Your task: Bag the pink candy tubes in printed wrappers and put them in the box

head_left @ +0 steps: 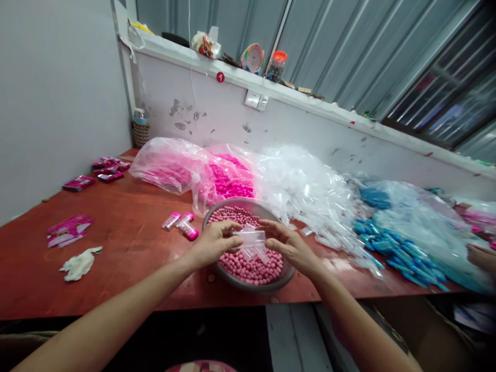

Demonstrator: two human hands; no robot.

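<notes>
My left hand (217, 240) and my right hand (289, 245) meet over a grey bowl (284, 274) of round pink beads (248, 271). Between them is a small clear plastic tube (251, 238), lying sideways, with the fingers of each hand closed at one end. More clear tubes (256, 253) rest on the beads just beneath it, partly hidden. Left of the bowl lie several filled clear tubes with bright pink caps (188, 229). A heap of empty clear tubes (310, 191) spreads behind the bowl and to its right.
On the red table (127, 248) are a plastic bag of pink caps (232, 178), blue pieces (399, 250), pink packets (79, 183), a pink wrapper (70, 230) and a crumpled white glove-like piece (79, 263). Another person's hand (480, 258) shows at the right edge.
</notes>
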